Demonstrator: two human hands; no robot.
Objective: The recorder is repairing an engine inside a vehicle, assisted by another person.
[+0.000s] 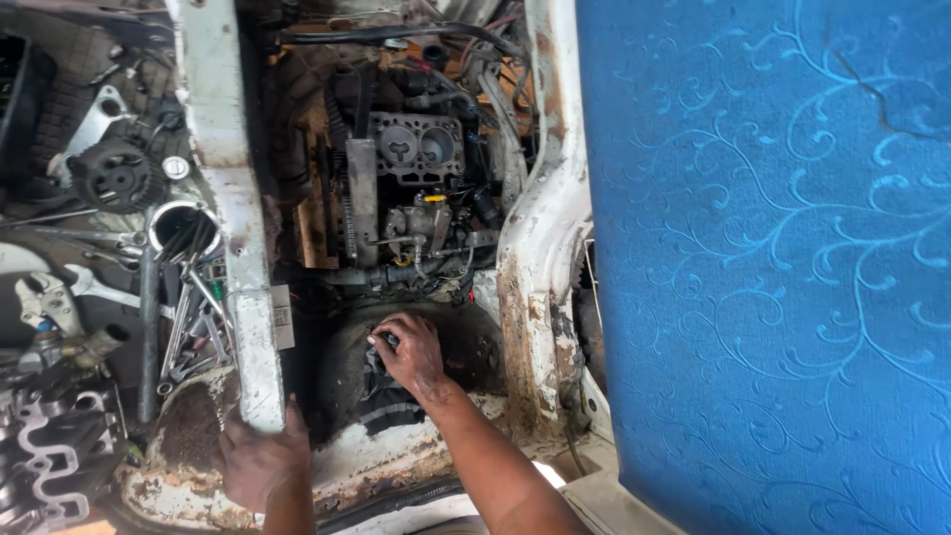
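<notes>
White painted metal frame (230,178), rusty and flaking; greasy matt metal engine (416,149); dull steel wrenches (188,317); blue embossed cloth-like seat (773,258), slightly glossy.

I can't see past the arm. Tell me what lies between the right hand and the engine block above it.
In the head view, between the right hand and the engine block lie a pump-like metal assembly and dark hoses; under the hand is a dark rag.

— What colours are showing around the engine (416,188)?
— It's looking grey and black; the frame (233,198) is showing white with brown rust.
— And the panel (773,258)?
— Blue, with paler swirling vines running across.
</notes>
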